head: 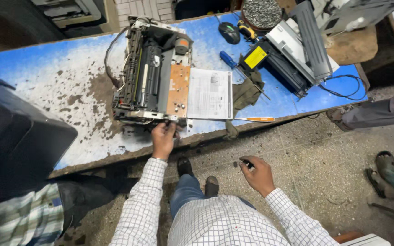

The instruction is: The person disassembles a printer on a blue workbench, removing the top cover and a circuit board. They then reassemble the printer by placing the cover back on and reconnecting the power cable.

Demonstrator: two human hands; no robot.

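Note:
An opened printer chassis [153, 73] with a brown circuit board on its right side lies on the worn blue table [60, 77]. My left hand [164, 138] grips the chassis at its near bottom edge by the table's front. My right hand [257, 174] hangs off the table above the floor, fingers pinched on a small dark part. A white printed sheet [209, 93] lies just right of the chassis.
A blue-handled screwdriver [233, 64], an orange-handled screwdriver [256, 119], a dark rag [245, 93], a mouse [229, 32] and a second dismantled printer [292, 50] sit at right. A black cover [19, 132] rests at left by another person. Other people's feet [384, 166] stand at right.

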